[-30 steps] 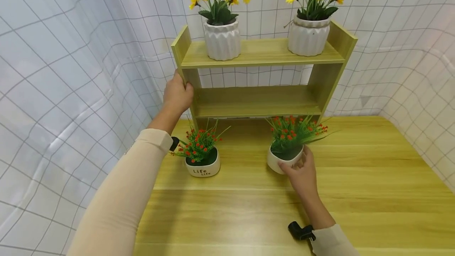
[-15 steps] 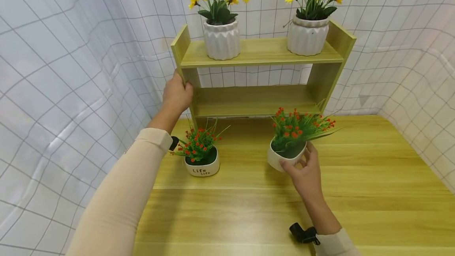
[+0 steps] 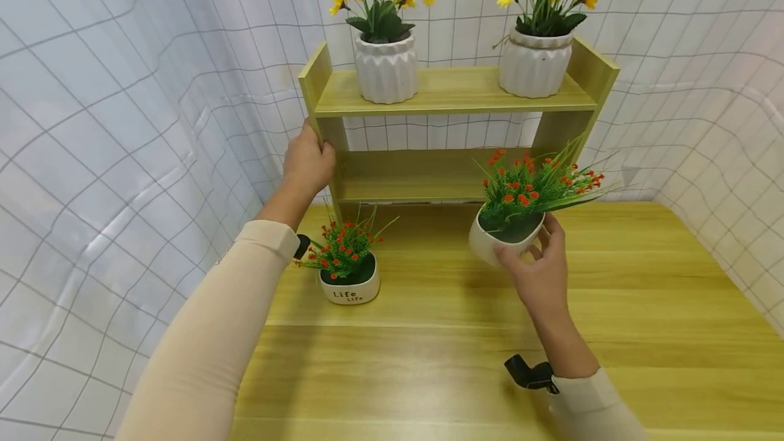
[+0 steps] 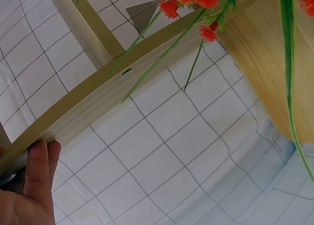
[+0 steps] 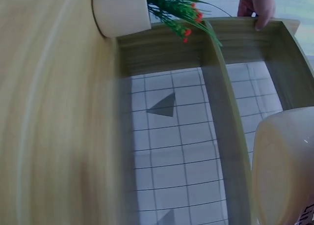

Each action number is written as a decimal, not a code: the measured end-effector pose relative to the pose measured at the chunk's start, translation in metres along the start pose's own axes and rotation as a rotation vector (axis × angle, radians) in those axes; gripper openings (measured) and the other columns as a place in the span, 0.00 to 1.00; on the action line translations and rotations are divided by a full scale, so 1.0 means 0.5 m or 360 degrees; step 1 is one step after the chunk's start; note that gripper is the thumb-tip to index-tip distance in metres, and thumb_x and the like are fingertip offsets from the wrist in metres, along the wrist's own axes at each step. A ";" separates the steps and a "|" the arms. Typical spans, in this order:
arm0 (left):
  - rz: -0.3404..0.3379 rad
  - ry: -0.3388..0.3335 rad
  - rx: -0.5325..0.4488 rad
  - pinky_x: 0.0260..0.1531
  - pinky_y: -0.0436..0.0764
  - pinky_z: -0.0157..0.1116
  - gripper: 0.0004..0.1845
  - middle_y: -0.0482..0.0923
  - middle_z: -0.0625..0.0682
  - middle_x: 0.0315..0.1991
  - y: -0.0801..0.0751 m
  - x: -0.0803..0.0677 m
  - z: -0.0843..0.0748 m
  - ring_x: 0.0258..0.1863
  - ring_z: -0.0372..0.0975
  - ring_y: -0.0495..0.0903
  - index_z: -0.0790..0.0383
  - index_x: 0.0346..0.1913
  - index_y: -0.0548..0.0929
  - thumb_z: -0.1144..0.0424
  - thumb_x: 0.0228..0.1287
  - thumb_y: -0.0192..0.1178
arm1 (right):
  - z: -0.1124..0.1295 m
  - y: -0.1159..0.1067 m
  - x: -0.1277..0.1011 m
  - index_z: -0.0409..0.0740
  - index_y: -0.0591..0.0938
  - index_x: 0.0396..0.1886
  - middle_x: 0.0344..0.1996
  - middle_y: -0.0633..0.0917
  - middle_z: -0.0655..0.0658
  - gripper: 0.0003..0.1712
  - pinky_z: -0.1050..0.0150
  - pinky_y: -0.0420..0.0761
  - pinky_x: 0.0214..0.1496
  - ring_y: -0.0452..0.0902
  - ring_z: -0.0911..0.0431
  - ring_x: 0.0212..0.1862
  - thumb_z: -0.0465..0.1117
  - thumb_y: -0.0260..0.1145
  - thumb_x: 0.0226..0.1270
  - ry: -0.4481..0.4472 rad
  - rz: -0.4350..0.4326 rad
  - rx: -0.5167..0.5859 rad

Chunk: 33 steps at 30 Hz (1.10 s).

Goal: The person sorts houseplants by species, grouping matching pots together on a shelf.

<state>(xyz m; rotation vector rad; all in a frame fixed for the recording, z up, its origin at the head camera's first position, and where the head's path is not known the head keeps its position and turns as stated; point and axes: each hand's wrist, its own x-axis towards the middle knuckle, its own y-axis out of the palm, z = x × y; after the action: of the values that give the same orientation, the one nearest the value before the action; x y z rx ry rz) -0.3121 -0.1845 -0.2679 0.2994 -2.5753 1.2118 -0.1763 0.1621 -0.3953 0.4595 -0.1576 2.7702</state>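
the small white pot of red flowers (image 3: 507, 233) is off the table, held tilted in the air in front of the right end of the shelf unit's lower board, its grassy leaves and red blooms reaching up across that board. the right hand (image 3: 539, 271) grips it from the near side, thumb on the front rim and fingers curled around the pot's right side. in the right wrist view the pot's pale wall (image 5: 284, 161) fills the lower right corner, close to the lens.

the left hand (image 3: 308, 162) clasps the front edge of the left upright of the wooden shelf unit (image 3: 441, 175), fingers wrapped around the panel; in the left wrist view fingertips (image 4: 39, 161) lie pressed on the board's edge.

a second white pot of red flowers (image 3: 349, 278), printed "life", stands on the wooden table (image 3: 643, 305) just in front of the shelf's left leg, well apart from the lifted one. on the top board stand two ribbed white vases of yellow flowers, the left vase (image 3: 386, 67) and the right vase (image 3: 534, 63). a white curtain with a grey grid (image 3: 122, 121) hangs behind and to both sides. both forearms wear beige sleeves (image 3: 214, 332).
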 end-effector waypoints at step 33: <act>-0.0037 0.0062 0.0004 0.46 0.78 0.56 0.22 0.78 0.70 0.53 0.003 -0.002 0.002 0.51 0.60 0.79 0.67 0.67 0.66 0.64 0.73 0.45 | 0.018 0.041 0.180 0.47 0.57 0.77 0.69 0.66 0.46 0.56 0.57 0.67 0.68 0.64 0.53 0.67 0.53 0.78 0.55 0.0019 -0.0130 -0.0230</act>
<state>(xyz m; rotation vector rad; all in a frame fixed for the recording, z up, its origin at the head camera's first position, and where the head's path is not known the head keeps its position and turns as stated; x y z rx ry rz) -0.3116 -0.1843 -0.2698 0.3024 -2.5303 1.2006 -0.2611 0.1686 -0.3582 0.4027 -0.3264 2.6584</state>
